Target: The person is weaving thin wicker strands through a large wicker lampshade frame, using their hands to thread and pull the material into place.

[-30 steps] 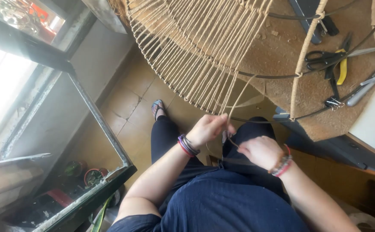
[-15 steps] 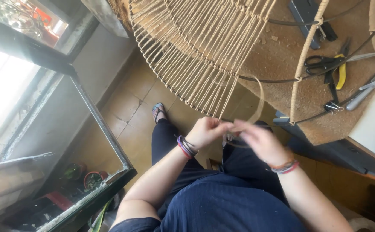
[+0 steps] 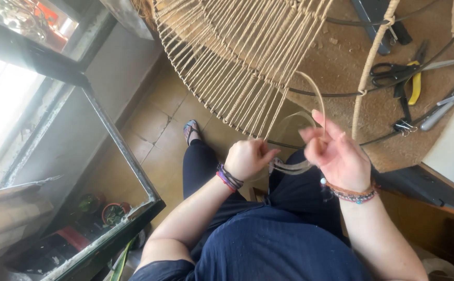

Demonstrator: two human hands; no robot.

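My left hand [image 3: 248, 157] is closed, pinching the cord [image 3: 316, 93] at the near edge of the woven frame [image 3: 237, 57]; my right hand [image 3: 336, 153], fingers half open, loops it upward. If that loose loop slips, the weave could slacken.

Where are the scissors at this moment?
In the head view, the scissors lie at the upper right on the brown table, beside yellow-handled pliers and beyond the right hand.
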